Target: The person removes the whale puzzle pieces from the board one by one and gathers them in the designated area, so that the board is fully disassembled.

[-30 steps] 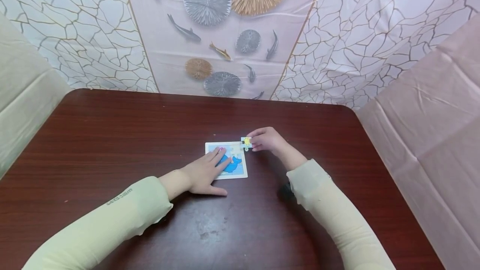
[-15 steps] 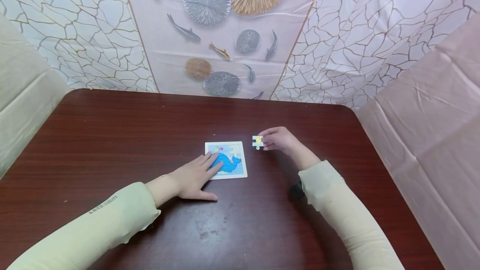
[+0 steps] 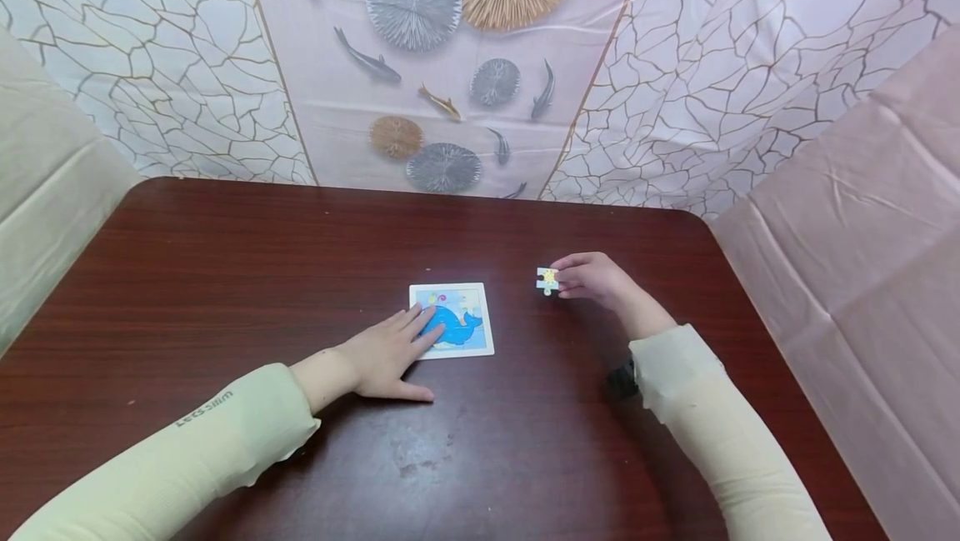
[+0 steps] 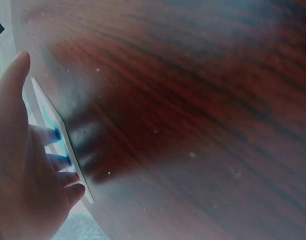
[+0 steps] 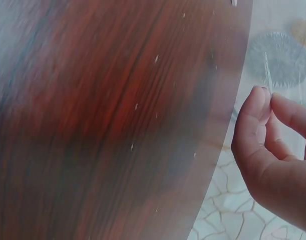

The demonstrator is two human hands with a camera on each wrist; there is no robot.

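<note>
Bearing a yellow sun on pale blue: one puzzle piece [image 3: 545, 279], notched at left, knobbed on its near side, located right of the puzzle board [image 3: 462, 328] and well apart from it. Right hand [image 3: 597, 281]: narrow, thumb and fingertips pinching the piece by its right side. Left hand [image 3: 386, 355]: wide, fingers spread, tips resting on the left part of the whale-printed, white-bordered board. Tabletop [image 3: 247, 274]: dark reddish wood, extending between board and piece; far edge beyond both, right edge beyond the right hand; patterned cloth [image 3: 345, 124] behind.
</note>
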